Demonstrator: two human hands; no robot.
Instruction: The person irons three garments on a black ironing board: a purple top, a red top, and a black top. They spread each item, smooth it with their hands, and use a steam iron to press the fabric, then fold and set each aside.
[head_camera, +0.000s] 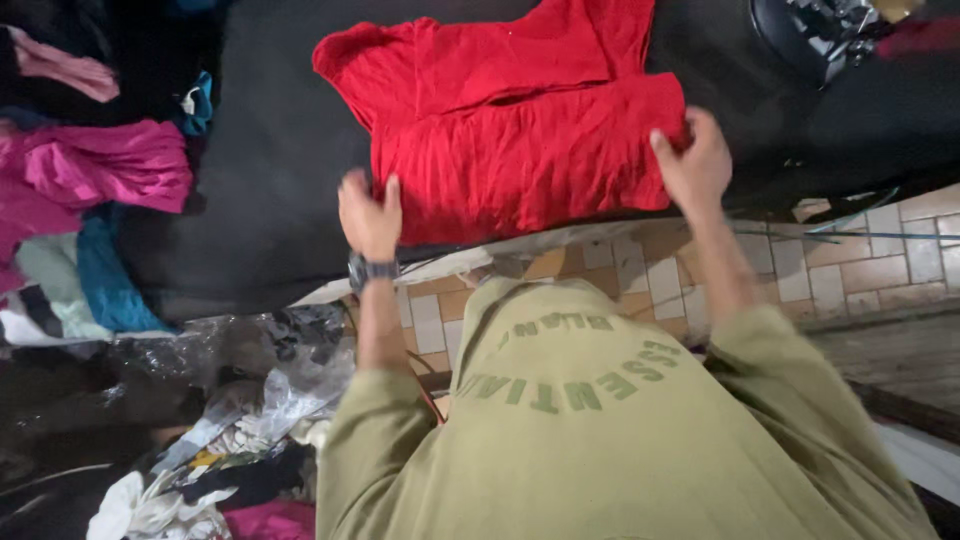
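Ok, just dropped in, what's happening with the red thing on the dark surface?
A person in an olive sweatshirt has both hands on a crinkled red fabric garment spread on a black padded surface. The left hand, with a dark wristwatch at the wrist, grips its near left corner; the right hand presses its near right edge. A pile of pink and teal clothes lies at left.

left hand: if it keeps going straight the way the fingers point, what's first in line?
The left hand points up-frame, fingertips already at the lower left edge of the red garment. Going straight on, it would likely slide onto that cloth first, with the black surface just beside it; depth is unclear.
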